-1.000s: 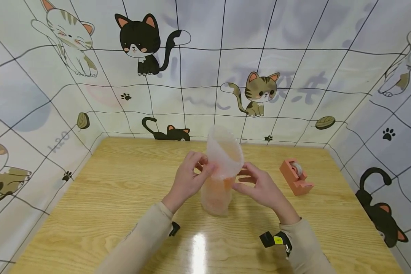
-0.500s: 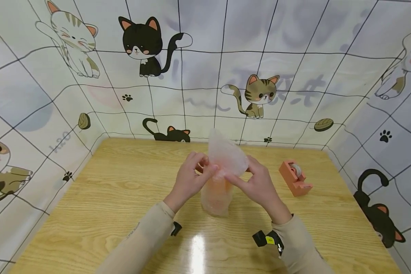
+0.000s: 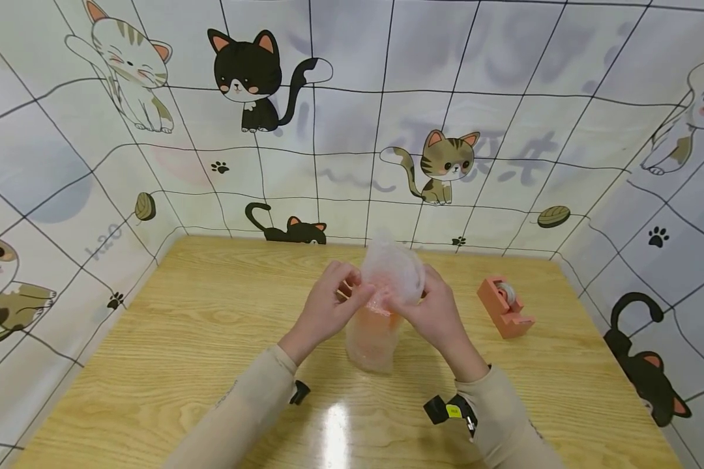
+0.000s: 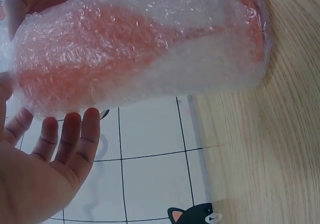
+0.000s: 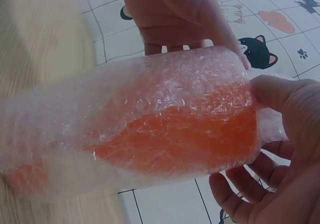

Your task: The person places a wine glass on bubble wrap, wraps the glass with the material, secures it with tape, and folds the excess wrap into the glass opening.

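A roll of bubble wrap [image 3: 371, 348] stands upright on the table around an orange thing [image 5: 185, 139], whose kind the wrap blurs. Its loose upper end [image 3: 390, 264] rises above the orange part, gathered and bent at the middle. From the left, my left hand [image 3: 326, 309] pinches that gathered part, thumb in front; in the left wrist view its other fingers spread along the wrap's side. My right hand [image 3: 441, 311] pinches the same part from the right, with its thumb pressing the film inward. Some of its fingertips are behind the wrap in the head view.
A coral-coloured tape dispenser [image 3: 504, 307] with a roll of clear tape sits to the right of the wrap on the wooden table [image 3: 211, 306]. Cat-printed sheets [image 3: 352, 117] rise behind the table and at both sides.
My right hand has moved inward from the wrap's right side to its front and now pinches it. The open upper end has been squeezed together and folded lower. My left hand has barely moved.
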### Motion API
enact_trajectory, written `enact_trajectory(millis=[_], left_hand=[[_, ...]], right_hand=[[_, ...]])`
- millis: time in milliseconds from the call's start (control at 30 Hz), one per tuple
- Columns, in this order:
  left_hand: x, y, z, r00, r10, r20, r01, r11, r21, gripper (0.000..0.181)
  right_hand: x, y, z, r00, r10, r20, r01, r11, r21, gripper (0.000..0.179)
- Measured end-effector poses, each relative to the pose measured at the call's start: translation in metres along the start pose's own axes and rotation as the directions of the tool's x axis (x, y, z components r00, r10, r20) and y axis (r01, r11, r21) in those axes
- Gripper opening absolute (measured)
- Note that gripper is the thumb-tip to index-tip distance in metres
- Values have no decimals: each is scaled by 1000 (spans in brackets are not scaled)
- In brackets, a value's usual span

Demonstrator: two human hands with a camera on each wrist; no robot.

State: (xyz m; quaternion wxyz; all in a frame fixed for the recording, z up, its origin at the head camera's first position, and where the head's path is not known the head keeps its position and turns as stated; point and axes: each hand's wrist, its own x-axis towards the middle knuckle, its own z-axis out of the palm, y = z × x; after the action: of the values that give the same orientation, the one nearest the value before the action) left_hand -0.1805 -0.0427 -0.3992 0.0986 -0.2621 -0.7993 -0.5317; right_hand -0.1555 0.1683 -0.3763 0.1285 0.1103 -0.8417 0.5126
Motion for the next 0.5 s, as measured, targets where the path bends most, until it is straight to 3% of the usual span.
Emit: enact_trajectory(millis=[167, 367, 500], left_hand=[[-2, -2, -5, 997, 68, 21, -68, 998, 9, 21], [-4, -5, -6, 990, 141, -6, -141, 990, -29, 59], [-5, -7, -3, 983, 182, -13, -183, 982, -56, 60]], right_hand=[[0, -2, -1, 998, 61, 24, -61, 998, -9, 53], [-1, -1, -2, 995, 89, 54, -90, 996, 3, 59], [-2, -1, -1, 997, 68, 28, -68, 998, 0, 51]])
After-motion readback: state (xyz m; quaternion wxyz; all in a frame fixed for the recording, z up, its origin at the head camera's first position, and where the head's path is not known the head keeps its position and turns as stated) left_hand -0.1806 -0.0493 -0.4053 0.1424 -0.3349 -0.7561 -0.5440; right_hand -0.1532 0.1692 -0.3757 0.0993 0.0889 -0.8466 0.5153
